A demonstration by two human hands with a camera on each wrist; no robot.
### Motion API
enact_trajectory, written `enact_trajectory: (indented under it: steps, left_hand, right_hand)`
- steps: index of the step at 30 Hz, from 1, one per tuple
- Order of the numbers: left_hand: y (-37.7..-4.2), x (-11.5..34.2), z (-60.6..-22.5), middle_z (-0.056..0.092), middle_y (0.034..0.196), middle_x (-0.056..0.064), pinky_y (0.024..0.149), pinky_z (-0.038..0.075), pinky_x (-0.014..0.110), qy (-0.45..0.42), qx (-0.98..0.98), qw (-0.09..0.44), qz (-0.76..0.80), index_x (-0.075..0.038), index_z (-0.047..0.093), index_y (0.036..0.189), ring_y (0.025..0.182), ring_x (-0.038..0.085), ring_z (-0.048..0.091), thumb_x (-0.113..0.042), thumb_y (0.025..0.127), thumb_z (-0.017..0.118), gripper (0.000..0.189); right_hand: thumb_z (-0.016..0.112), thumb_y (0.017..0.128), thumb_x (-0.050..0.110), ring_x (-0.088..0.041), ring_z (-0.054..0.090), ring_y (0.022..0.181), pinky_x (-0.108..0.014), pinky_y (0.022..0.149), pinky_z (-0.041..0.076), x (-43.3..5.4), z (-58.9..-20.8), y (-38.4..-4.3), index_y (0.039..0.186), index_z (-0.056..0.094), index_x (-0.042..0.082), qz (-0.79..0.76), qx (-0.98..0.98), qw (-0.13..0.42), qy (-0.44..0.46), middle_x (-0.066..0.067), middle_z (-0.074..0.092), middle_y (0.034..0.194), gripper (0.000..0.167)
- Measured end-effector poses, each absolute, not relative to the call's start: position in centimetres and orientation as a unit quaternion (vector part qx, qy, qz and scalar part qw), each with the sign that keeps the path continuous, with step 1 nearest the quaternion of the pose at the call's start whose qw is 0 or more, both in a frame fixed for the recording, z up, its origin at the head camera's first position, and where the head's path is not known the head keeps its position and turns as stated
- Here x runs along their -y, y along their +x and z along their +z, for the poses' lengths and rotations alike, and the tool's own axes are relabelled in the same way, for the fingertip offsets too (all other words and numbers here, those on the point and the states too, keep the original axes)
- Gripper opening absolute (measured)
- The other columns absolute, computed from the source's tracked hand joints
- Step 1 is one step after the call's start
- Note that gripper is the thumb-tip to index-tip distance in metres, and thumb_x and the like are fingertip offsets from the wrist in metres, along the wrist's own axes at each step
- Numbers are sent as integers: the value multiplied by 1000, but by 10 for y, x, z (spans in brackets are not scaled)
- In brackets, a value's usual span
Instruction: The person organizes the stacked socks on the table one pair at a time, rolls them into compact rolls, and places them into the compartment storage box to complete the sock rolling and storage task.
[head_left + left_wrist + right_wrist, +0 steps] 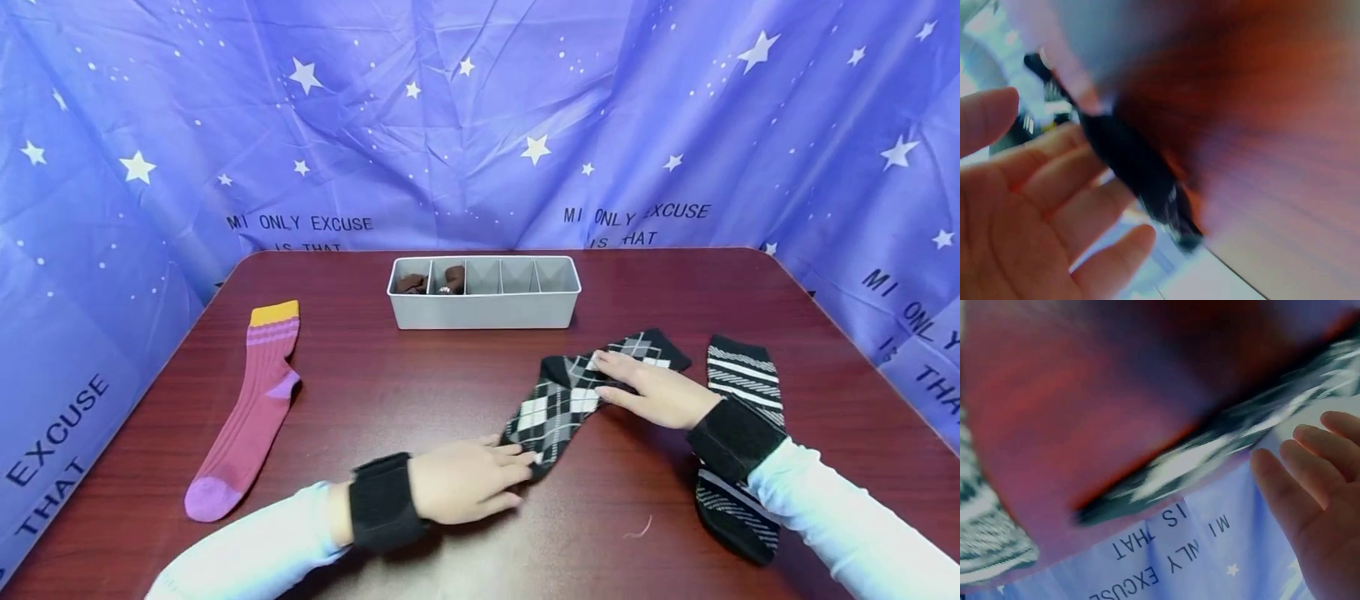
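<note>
A black, grey and white argyle sock (552, 417) lies slantwise on the table, bent at its heel. My left hand (468, 479) has its fingers over the toe end, straight and spread in the left wrist view, where the dark sock (1129, 156) runs along the fingertips. With fingers extended, my right hand (656, 387) lies over the upper part of the same sock; the right wrist view shows its fingertips right at the sock (1210, 450). Beneath the right wrist is a black sock with white stripes (742, 367), partly hidden by that arm.
At the back of the dark red table (337, 367) stands a grey divided box (483, 312); brown items (453, 279) sit in its two left compartments. A pink sock with a yellow cuff (251, 408) lies at the left. A starry blue curtain (465, 125) hangs behind.
</note>
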State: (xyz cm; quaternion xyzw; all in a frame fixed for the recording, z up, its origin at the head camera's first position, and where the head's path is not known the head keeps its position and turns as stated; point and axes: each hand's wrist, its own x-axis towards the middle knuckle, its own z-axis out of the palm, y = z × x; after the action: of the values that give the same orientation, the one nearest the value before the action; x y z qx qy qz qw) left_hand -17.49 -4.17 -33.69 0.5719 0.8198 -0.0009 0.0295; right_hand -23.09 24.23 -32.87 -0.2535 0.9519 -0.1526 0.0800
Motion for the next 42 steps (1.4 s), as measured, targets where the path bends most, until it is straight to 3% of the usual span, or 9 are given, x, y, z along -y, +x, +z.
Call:
enact_trajectory:
  steps: [4, 7, 11, 14, 20, 25, 30, 38, 42]
  left_hand:
    - [-179, 79, -335, 57, 111, -3, 97, 33, 34, 548, -831, 52, 79, -14, 54, 109, 106, 9, 52, -29, 88, 41, 29]
    - [-186, 98, -334, 62, 100, -6, 97, 32, 39, 504, -858, 35, 95, -14, 56, 103, 97, 8, 56, -32, 86, 45, 27]
    - [-198, 107, -335, 64, 85, 1, 96, 30, 47, 413, -909, -16, 48, -12, 57, 96, 89, 17, 59, -38, 83, 47, 31]
    - [-210, 104, -336, 64, 84, 7, 96, 27, 48, 340, -940, -22, 10, -7, 57, 97, 89, 22, 59, -44, 84, 43, 43]
    - [-233, 84, -333, 58, 107, 17, 101, 21, 45, 267, -963, 34, -9, 2, 52, 114, 104, 26, 53, -50, 85, 34, 62]
    - [-248, 59, -336, 46, 124, 19, 104, 18, 41, 260, -961, 76, -50, 2, 42, 123, 117, 27, 42, -56, 82, 35, 71]
    - [-253, 31, -338, 32, 136, 16, 105, 16, 37, 269, -952, 111, -99, -1, 32, 130, 126, 23, 30, -58, 80, 38, 77]
    - [-255, 9, -337, 21, 142, 10, 106, 13, 36, 292, -941, 130, -111, -6, 24, 134, 131, 19, 21, -57, 81, 37, 75]
    - [-257, 10, -336, 20, 142, 9, 106, 11, 38, 293, -941, 133, -102, -8, 23, 135, 131, 19, 20, -57, 81, 37, 74]
  right_hand:
    - [38, 87, 42, -32, 25, 127, -47, 98, 25, -244, -333, -225, 130, 33, 4, -141, -952, 109, -247, -15, 29, 138, 58]
    - [36, 87, 45, -31, 24, 128, -46, 99, 24, -239, -332, -219, 131, 32, 5, -129, -949, 132, -255, -14, 26, 139, 59]
    - [35, 87, 47, -30, 37, 121, -44, 95, 31, -220, -321, -202, 125, 43, 3, -90, -947, 127, -280, -16, 38, 132, 59]
    - [36, 86, 47, -29, 49, 110, -42, 89, 39, -202, -311, -182, 115, 53, 4, -69, -941, 119, -309, -14, 51, 120, 55]
    - [40, 86, 43, -9, 62, 71, -23, 60, 47, -174, -311, -143, 93, 64, 19, -45, -864, 52, -498, 1, 66, 91, 35]
    - [44, 86, 35, 1, 59, 81, -14, 62, 44, -156, -320, -120, 100, 62, 21, -15, -776, -11, -630, 9, 64, 95, 27]
    - [45, 82, 32, 7, 54, 93, -8, 67, 42, -138, -330, -109, 104, 58, 30, 100, -733, -46, -671, 19, 58, 105, 26]
    - [45, 82, 33, 10, 53, 81, -5, 45, 30, -125, -336, -107, 103, 57, 32, 125, -720, -76, -678, 21, 57, 103, 24]
    - [49, 78, 32, 9, 52, 74, -6, 47, 32, -124, -339, -105, 97, 59, 32, 123, -723, -123, -669, 22, 59, 98, 22]
